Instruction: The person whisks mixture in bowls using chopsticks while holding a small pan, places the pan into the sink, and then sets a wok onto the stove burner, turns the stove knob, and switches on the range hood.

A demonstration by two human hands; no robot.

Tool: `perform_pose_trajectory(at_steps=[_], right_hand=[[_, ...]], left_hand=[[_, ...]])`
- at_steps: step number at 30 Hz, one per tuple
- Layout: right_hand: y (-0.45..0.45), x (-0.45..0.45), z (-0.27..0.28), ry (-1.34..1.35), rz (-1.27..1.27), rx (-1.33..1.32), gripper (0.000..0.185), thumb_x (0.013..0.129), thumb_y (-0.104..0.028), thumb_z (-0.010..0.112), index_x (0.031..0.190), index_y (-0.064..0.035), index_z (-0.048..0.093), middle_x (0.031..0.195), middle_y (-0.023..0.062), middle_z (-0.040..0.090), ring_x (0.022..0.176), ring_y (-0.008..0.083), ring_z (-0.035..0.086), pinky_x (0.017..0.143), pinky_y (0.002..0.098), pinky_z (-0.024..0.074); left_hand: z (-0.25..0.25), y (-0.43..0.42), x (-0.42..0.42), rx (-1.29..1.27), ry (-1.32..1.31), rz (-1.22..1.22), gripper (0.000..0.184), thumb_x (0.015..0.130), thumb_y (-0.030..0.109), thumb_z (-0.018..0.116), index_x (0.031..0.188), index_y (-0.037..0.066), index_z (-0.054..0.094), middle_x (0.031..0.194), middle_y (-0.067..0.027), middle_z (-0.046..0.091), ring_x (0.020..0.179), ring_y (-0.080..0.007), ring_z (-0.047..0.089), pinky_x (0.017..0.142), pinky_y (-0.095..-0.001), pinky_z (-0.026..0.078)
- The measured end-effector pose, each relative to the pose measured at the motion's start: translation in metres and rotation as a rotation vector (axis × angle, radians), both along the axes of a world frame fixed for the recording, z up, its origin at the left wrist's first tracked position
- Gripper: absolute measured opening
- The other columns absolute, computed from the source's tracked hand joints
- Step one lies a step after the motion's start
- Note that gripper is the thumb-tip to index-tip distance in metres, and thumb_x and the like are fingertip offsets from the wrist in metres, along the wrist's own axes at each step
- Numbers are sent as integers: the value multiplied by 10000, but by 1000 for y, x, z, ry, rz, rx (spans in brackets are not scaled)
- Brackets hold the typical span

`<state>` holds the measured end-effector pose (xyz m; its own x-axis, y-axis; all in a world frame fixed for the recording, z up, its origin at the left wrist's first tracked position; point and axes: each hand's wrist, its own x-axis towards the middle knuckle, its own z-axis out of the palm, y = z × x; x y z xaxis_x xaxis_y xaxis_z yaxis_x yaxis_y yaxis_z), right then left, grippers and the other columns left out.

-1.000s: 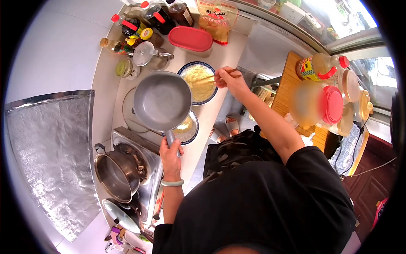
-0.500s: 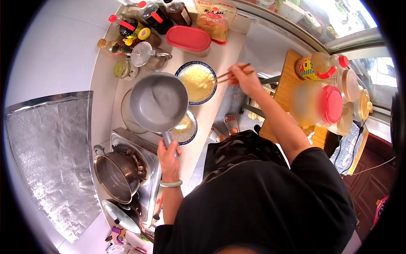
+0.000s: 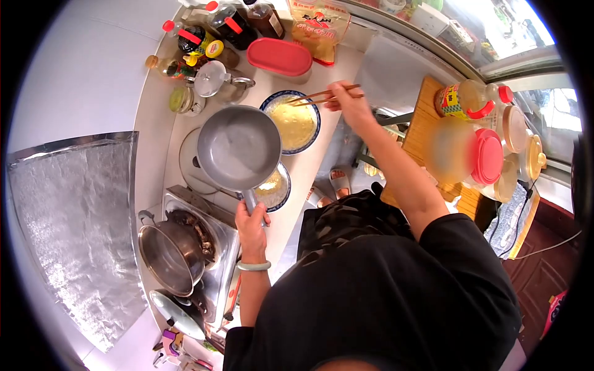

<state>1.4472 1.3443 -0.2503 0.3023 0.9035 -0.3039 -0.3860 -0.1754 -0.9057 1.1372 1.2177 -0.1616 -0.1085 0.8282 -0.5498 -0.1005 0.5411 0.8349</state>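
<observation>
My left hand [image 3: 252, 230] is wrapped round the handle of a grey saucepan [image 3: 239, 148], which it holds over the counter with the inside showing. Between the fingers of my right hand [image 3: 349, 105] is a pair of chopsticks [image 3: 315, 98]. Their tips reach into a blue-rimmed bowl [image 3: 318, 127] of pale yellow mixture [image 3: 292, 125]. Partly hidden under the saucepan, a second bowl [image 3: 286, 196] holds something whitish and yellow. A glass lid [image 3: 190, 170] lies on the counter behind the saucepan.
A steel pot [image 3: 170, 260] stands on the gas stove [image 3: 219, 247], near another lid [image 3: 176, 315]. Sauce bottles [image 3: 232, 28], a glass jug [image 3: 226, 86], a red-lidded container [image 3: 279, 59] and a yellow packet [image 3: 318, 31] line the back. Jars [image 3: 489, 154] crowd a wooden table [image 3: 417, 136] at right.
The chopsticks have swung from the bowl's right side to its far upper part, lying flatter. My right hand has shifted slightly up and left. The saucepan has moved slightly right.
</observation>
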Motion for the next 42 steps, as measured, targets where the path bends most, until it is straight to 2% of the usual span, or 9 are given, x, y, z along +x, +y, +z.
perform_pose_trajectory(at_steps=[4,8,11,15,19,24,31,36,42], right_hand=[[-23,-16,8,76,260,-161,230,923,-238,532,904,-21,604,768,31,620,631,105,596,573,233,499],[-26,16,29,-177,171,-63,247,946,-236,506,909,-13,608,743,40,622,612,113,606,566,240,507],[-1,5,27,-169,77,67,239,947,-224,504,914,-11,607,753,38,618,627,106,600,583,233,501],[-5,-3,24,-110,368,-15,235,941,-227,512,908,-14,607,780,36,615,635,102,596,598,230,504],[-15,19,59,-163,214,-188,211,916,-188,534,871,7,601,761,39,606,654,102,580,607,231,512],[12,-17,22,10,94,14,204,909,-202,556,880,-6,602,767,50,612,668,103,587,616,214,502],[-9,-1,32,-150,233,-116,252,935,-256,502,853,-33,586,679,38,593,550,109,585,511,234,483],[12,-22,19,9,73,12,223,931,-207,515,882,1,579,739,48,599,625,110,585,575,240,499],[-21,-9,30,-51,267,-187,231,937,-222,527,872,-9,586,760,37,595,642,94,579,561,239,502]], left_hand=[[-1,0,0,3,14,-15,246,825,32,564,1045,-44,486,780,-60,547,539,-107,492,475,-235,399],[-5,-1,-2,14,28,-33,261,827,37,561,1060,-50,479,783,-63,550,538,-106,492,477,-234,400],[-3,1,2,5,40,-44,274,832,44,560,1074,-52,474,790,-60,553,543,-105,493,483,-233,402],[-2,1,4,11,17,-49,280,836,51,558,1083,-52,474,802,-59,561,551,-101,495,488,-231,404],[-3,-1,0,15,5,-44,277,837,51,556,1082,-50,477,808,-59,564,554,-100,496,489,-230,404],[-5,0,-4,15,5,-39,272,833,45,555,1080,-43,482,799,-59,559,552,-101,492,488,-227,399],[-5,3,-13,-6,-41,38,240,825,27,559,1051,-20,491,751,-46,526,530,-105,470,477,-223,384],[5,6,-14,-7,-38,63,232,831,22,560,1049,2,482,736,-40,510,514,-108,469,457,-222,382],[9,6,-20,0,-62,62,250,840,32,563,1071,6,471,742,-38,510,505,-105,474,432,-224,376]])
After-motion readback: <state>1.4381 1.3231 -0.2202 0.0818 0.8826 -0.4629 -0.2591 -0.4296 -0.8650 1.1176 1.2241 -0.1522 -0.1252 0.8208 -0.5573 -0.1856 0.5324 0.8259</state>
